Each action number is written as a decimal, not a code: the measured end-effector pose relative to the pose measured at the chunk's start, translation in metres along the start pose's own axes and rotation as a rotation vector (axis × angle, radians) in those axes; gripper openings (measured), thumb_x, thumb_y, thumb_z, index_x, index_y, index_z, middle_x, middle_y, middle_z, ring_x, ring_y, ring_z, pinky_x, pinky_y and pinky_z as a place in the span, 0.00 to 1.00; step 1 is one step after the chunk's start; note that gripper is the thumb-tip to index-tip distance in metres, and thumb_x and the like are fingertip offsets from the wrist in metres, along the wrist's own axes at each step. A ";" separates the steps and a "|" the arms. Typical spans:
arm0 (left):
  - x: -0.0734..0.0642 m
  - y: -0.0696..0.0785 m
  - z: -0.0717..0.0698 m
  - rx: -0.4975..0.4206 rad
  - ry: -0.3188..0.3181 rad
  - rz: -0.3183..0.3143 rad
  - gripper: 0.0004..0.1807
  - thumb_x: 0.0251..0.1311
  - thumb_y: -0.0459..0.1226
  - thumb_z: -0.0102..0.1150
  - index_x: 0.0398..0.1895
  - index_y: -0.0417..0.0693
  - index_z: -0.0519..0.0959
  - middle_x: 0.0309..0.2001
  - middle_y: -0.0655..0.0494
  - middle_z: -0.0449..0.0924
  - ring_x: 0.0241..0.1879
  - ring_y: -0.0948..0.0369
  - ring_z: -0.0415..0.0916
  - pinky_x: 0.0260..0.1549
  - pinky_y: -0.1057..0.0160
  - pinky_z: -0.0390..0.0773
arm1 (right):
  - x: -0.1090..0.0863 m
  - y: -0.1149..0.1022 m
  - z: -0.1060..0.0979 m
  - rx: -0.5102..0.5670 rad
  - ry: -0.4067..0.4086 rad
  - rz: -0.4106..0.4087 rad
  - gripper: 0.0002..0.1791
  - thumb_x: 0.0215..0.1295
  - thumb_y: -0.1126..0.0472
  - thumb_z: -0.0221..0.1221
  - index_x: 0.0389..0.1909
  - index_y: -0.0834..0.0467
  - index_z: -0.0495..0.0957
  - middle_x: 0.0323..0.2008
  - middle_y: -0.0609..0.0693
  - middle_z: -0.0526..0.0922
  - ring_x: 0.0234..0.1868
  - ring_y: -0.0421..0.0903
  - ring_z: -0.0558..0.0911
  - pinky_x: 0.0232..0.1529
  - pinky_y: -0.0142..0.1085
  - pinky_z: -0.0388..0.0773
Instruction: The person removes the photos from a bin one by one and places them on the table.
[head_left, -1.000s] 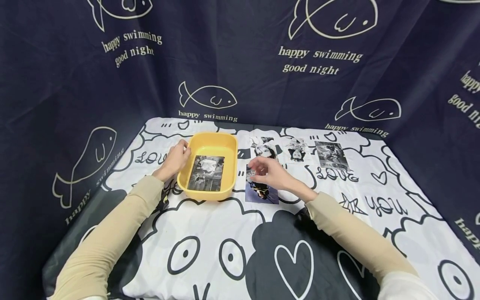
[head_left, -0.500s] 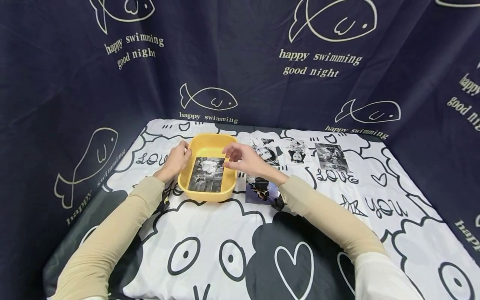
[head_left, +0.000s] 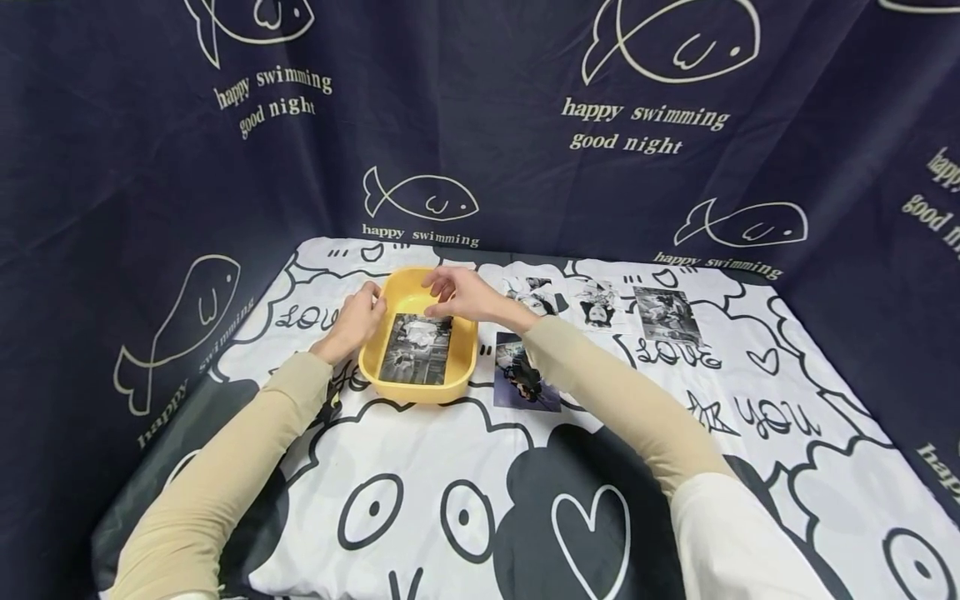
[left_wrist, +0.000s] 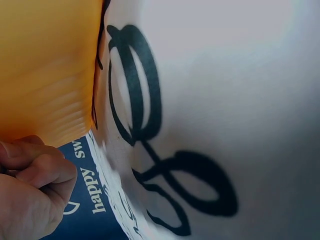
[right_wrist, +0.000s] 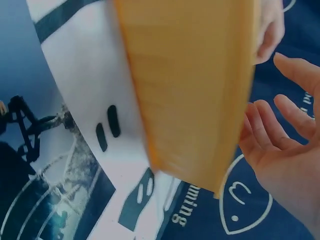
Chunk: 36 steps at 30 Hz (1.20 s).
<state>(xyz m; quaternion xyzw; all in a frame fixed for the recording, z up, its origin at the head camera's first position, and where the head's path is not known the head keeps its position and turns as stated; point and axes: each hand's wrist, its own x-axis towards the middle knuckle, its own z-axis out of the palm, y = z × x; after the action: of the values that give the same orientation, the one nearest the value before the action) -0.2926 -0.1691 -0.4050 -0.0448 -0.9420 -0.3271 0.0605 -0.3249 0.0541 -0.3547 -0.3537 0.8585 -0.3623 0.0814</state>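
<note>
A yellow plastic basin (head_left: 420, 393) stands on the patterned cloth, with a black-and-white photo print (head_left: 414, 354) lying inside it. At its left rim my left hand (head_left: 356, 322) grips the edge; the left wrist view shows those curled fingers (left_wrist: 44, 170) against the yellow wall. My right hand (head_left: 467, 297) hovers over the basin's right side near the back, above the print's far edge. In the right wrist view its fingers (right_wrist: 267, 122) are spread and loosely bent, with nothing between them. A bluish-purple print (head_left: 513, 396) lies just right of the basin, partly under the right forearm.
Further back on the cloth lie more prints: one with a face (head_left: 542, 302) partly behind the right wrist, a pale one (head_left: 597, 312), and a dark one (head_left: 666, 315) at the right. Dark blue curtains (head_left: 510, 125) with fish drawings enclose the table's back and sides.
My right hand has moved left, from over the bluish-purple print to above the basin, and slightly toward the back. The left hand has stayed at the basin's rim.
</note>
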 end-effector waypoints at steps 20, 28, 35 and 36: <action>0.004 0.000 0.003 -0.001 -0.021 -0.013 0.12 0.71 0.38 0.39 0.47 0.38 0.67 0.30 0.44 0.75 0.23 0.57 0.71 0.21 0.65 0.72 | 0.030 0.016 0.010 -0.268 -0.315 0.130 0.42 0.47 0.61 0.74 0.65 0.54 0.67 0.53 0.57 0.76 0.44 0.47 0.78 0.47 0.36 0.75; 0.004 0.000 0.002 0.008 -0.009 -0.010 0.11 0.71 0.38 0.40 0.47 0.39 0.67 0.29 0.44 0.74 0.24 0.56 0.70 0.22 0.64 0.71 | 0.035 0.016 0.013 -0.410 -0.420 0.150 0.45 0.47 0.58 0.74 0.67 0.53 0.65 0.56 0.55 0.75 0.55 0.49 0.73 0.61 0.40 0.69; 0.002 -0.001 0.000 0.012 -0.004 0.000 0.12 0.71 0.39 0.40 0.46 0.39 0.67 0.28 0.44 0.73 0.23 0.56 0.70 0.22 0.64 0.71 | 0.037 0.014 0.017 -0.508 -0.436 0.153 0.45 0.47 0.56 0.74 0.67 0.55 0.65 0.59 0.55 0.75 0.61 0.49 0.72 0.65 0.38 0.67; 0.002 -0.001 -0.001 0.012 -0.003 -0.001 0.12 0.72 0.39 0.40 0.46 0.38 0.68 0.28 0.44 0.73 0.23 0.56 0.70 0.22 0.64 0.71 | 0.037 0.013 0.017 -0.516 -0.433 0.156 0.45 0.47 0.56 0.75 0.67 0.55 0.65 0.59 0.55 0.75 0.61 0.49 0.72 0.65 0.38 0.67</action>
<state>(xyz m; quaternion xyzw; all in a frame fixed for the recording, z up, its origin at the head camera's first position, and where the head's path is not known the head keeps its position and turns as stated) -0.2942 -0.1700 -0.4046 -0.0445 -0.9440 -0.3215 0.0590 -0.3529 0.0259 -0.3719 -0.3647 0.9091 -0.0424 0.1969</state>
